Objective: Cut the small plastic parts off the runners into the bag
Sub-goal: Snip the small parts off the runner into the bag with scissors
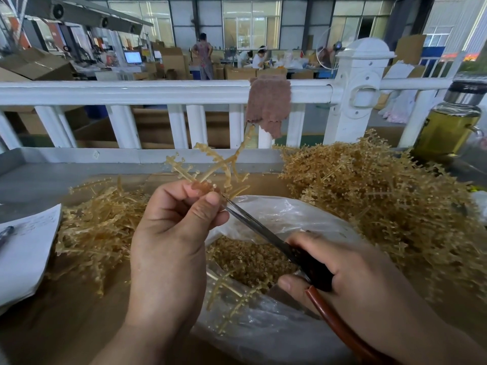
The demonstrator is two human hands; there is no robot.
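I am looking down at my two hands working over a cardboard-covered bench (79,325). My left hand (171,233) is pinching a pale amber plastic runner (210,167) between thumb and curled fingers. It is holding the runner up above the bag, with the branches fanning upward and away from me.

My right hand (350,272) is gripping a pair of scissors (261,229), fingers wrapped round the dark handles. The blades are pointing up and to the left, nearly together, and their tips are meeting the runner just beside my left thumb.

Under both hands a clear plastic bag (279,212) is lying open. A heap of small cut parts (250,259) is sitting inside it, and one loose runner (226,293) is resting at its near edge.

To my right a tall tangled pile of runners (369,201) is rising just beside the bag. To my left a flatter pile (100,227) is spreading across the cardboard; I cannot tell whether those are carrying any parts. Farther left, sheets of paper (23,254) are lying with a pen (5,233) on them.

Behind the bench a white railing (131,92) is running across, with a brown cloth (266,106) hanging over it. A glass bottle (448,125) of yellowish liquid is standing at the far right.
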